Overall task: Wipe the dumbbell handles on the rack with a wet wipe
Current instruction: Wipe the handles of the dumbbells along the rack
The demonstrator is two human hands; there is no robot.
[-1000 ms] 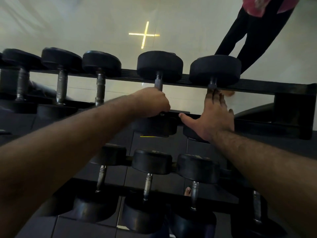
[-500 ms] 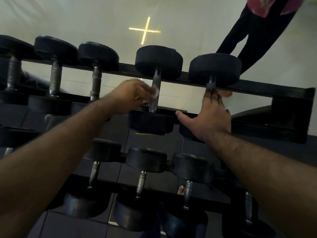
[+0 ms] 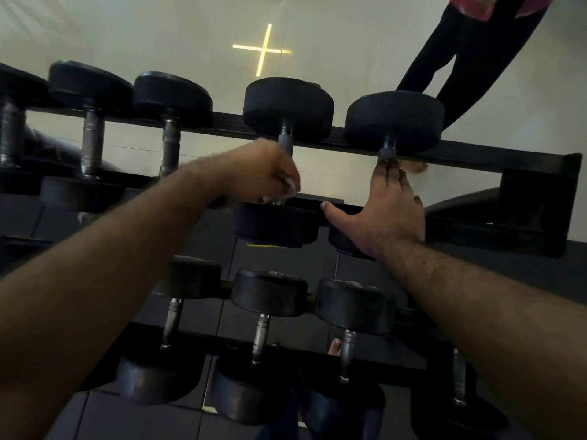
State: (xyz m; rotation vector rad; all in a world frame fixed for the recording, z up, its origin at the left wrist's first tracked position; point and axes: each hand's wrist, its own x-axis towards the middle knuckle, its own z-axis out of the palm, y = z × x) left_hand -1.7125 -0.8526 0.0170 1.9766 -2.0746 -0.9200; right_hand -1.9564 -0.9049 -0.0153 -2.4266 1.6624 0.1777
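Observation:
A black two-tier rack (image 3: 495, 155) holds black dumbbells with metal handles. My left hand (image 3: 260, 173) grips a white wet wipe (image 3: 290, 185) and is wrapped around the handle of the fourth upper dumbbell (image 3: 287, 106), low on the bar near its front head. A short stretch of that handle (image 3: 285, 139) shows above my fist. My right hand (image 3: 386, 211) lies flat with straight fingers along the handle of the dumbbell at the right (image 3: 394, 122), thumb spread to the left. That handle is mostly hidden under my palm.
Three more upper dumbbells (image 3: 173, 96) stand to the left. The lower tier holds several dumbbells (image 3: 268, 293). A person in dark trousers (image 3: 470, 49) stands beyond the rack at upper right. A yellow cross (image 3: 262, 50) marks the pale floor.
My left hand, with the wipe, came off to the left of the fourth handle and has now returned onto it, lower down. My right hand has stayed put.

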